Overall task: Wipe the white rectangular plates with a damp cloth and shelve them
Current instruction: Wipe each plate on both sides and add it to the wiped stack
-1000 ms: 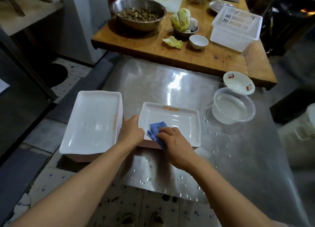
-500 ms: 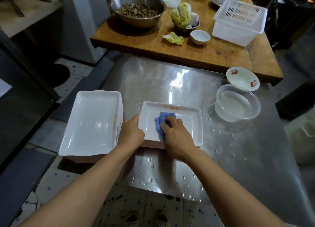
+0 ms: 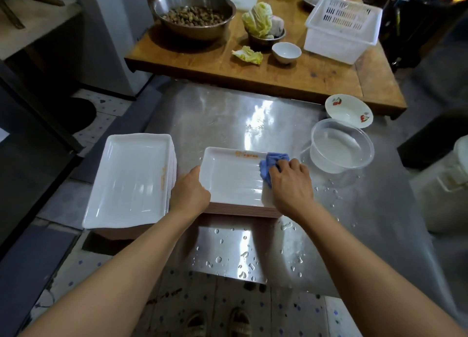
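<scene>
Two stacks of white plates sit on the steel table (image 3: 253,108). The near stack (image 3: 243,208) is directly in front of me; its top plate (image 3: 233,177) carries orange print along the far rim. The left stack (image 3: 131,179) overhangs the table's left edge and lies just beside the near stack.

My left hand (image 3: 188,191) rests against the near-left corner of the top plate, grip curled over the rim, steadying it. My right hand (image 3: 291,184) presses the blue cloth (image 3: 272,163) onto the plate's far-right corner; the grip is curled around the bunched cloth, fingers on top of it. Part of the cloth shows beyond my knuckles, touching the rim.

Surroundings: a clear tub (image 3: 342,149) holding water stands just right of the plate, close to my right hand. A white bowl (image 3: 349,111) with red fruit print sits behind the tub, touching or nearly touching it. Water drops (image 3: 243,258) cover the table near me and to the right of the plate.

The wooden table (image 3: 291,78) beyond holds a steel bowl (image 3: 193,12) of brown pieces, cabbage (image 3: 258,20) in a small dish, a loose leaf (image 3: 248,55), a small cup (image 3: 286,52) and a white basket (image 3: 342,27).
</scene>
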A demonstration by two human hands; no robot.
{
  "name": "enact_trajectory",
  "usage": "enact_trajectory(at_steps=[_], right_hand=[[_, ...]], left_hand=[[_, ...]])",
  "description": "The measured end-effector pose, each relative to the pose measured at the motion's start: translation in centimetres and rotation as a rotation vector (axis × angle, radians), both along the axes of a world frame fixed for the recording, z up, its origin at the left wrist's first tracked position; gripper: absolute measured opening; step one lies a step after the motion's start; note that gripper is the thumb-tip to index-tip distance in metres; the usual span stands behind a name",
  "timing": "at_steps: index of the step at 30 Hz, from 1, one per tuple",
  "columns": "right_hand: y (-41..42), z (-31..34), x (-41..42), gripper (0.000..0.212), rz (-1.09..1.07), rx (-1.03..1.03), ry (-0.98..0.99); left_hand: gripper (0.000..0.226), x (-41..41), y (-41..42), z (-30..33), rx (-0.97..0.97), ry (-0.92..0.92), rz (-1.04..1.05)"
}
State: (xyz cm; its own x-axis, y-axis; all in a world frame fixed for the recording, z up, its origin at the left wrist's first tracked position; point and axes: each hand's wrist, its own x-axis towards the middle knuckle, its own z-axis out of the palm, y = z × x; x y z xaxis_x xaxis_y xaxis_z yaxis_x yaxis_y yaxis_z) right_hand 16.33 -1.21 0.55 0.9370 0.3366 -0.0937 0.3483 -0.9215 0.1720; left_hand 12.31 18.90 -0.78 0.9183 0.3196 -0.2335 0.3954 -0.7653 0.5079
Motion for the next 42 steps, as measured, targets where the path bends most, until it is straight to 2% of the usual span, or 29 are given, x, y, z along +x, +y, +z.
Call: enact_trajectory(at_steps=[4,10,17,20,23,26,28,32,36,42], right_hand=[[-0.5,1.1,-1.6,0.034,0.048,-0.037,0.054],[-1.9,1.6,-4.4,0.039,0.084,0.011,0.152],[-3.4,3.6,-5.6,0.024,0.022,0.139,0.196],[-4.3,3.3,-6.0,0.013,-0.078,0.262,0.107],[-3.6,2.9,-5.5,0.012,-0.048,0.468,0.039],[-1.6,2.0,-4.3,0.009,0.037,0.572,0.086],[-0.3,1.2,-3.7,0.014,0.077,0.547,0.138],[0.4,0.6,-3.3,0.040,0.190,0.355,0.207],[-1.7,1.3,-4.4,0.038,0.166,0.229,0.181],[-3.5,2.7,-6.6,0.038,0.077,0.160,0.135]], left_hand=[[0.044,-0.2,-0.3,0.4,0.043,0.009,0.004],[0.040,-0.2,-0.5,0.0,0.064,0.009,0.016],[0.039,-0.9,-1.1,0.1,0.113,0.011,0.032],[0.050,-2.0,-2.3,0.6,0.193,-0.013,0.044],[0.053,-2.5,-3.4,0.6,0.270,-0.188,-0.137],[0.056,-2.1,-4.6,0.3,0.295,-0.180,-0.388],[0.053,-1.9,-5.1,0.1,0.303,-0.105,-0.451],[0.047,-2.4,-4.9,-0.3,0.244,-0.037,-0.448],[0.048,-2.3,-5.0,-0.1,0.238,-0.021,-0.448],[0.052,-2.6,-5.4,-0.2,0.312,-0.036,-0.461]])
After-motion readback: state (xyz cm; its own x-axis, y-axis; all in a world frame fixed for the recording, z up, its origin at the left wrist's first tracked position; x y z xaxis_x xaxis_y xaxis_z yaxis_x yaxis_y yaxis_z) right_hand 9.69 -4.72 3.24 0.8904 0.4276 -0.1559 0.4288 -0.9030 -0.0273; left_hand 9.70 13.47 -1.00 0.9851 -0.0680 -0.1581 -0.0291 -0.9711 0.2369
